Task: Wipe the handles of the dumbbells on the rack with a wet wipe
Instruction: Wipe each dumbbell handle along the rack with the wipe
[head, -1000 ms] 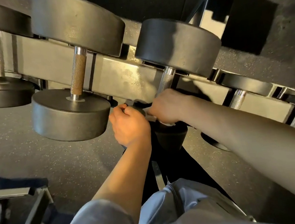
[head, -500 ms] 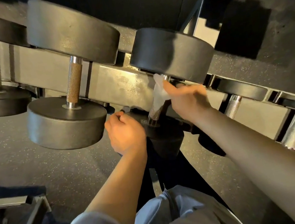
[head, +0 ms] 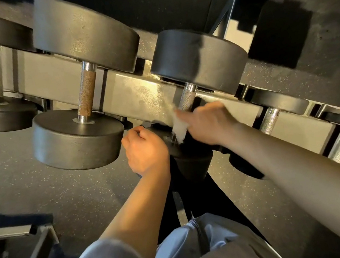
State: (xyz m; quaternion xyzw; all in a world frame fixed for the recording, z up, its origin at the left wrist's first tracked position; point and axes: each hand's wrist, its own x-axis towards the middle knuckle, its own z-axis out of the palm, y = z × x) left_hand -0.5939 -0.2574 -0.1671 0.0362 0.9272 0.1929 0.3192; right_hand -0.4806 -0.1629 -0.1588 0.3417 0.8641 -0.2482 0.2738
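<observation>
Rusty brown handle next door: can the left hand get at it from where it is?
Probably yes: the left hand sits just below that brown handle, with only the dumbbell's near weight head to reach around.

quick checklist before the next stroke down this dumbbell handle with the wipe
1. Wet wipe held in right hand: ok.
2. Wipe touching the handle being cleaned: ok, at its lower part.
3. Upper stretch of that handle free of obstruction: ok, bare metal shows.
4. Left hand steadying the near head: cannot tell, fingers are curled at its edge but contact is hidden.
5. Dumbbell seated on the rack: ok.
6. Rust-coloured handle beside it already wiped: cannot tell.
</observation>
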